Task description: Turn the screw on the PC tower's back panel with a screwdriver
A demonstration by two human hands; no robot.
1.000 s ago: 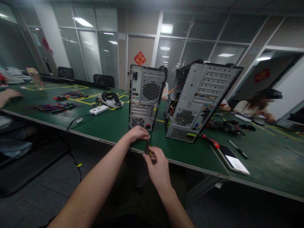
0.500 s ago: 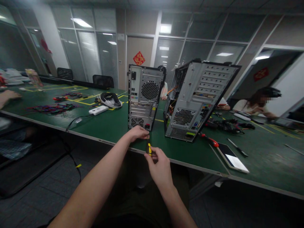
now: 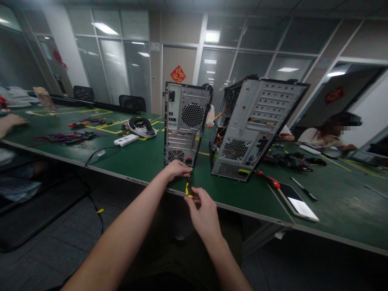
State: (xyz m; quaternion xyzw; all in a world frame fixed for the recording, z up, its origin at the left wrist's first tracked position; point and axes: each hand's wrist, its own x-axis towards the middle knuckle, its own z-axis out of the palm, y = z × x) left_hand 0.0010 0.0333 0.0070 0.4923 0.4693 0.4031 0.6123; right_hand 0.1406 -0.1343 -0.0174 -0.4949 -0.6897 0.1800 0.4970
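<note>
My right hand (image 3: pixel 204 208) is closed around the lower end of a black and yellow screwdriver (image 3: pixel 189 189), just over the table's front edge. The screwdriver's shaft points up and away, towards the back of a computer case (image 3: pixel 181 141). My left hand (image 3: pixel 177 169) is at the bottom of that case, its fingertips pinched together at the screwdriver's tip. What they pinch is too small to make out. The case stands upright, with its fan grille and ports facing me.
A second, larger computer case (image 3: pixel 257 129) stands tilted to the right. Beyond it lie a red-handled tool (image 3: pixel 270 179), a phone (image 3: pixel 298 203), a pen (image 3: pixel 304 188) and black cables (image 3: pixel 287 161). Leftward are a white power strip (image 3: pixel 126 140) and coloured wires (image 3: pixel 71 138). Other people sit around the table.
The screwdriver handle has turned in my right fingers, its yellow patch shifting leftward. Both hands stay in nearly the same place, and the cases have not moved.
</note>
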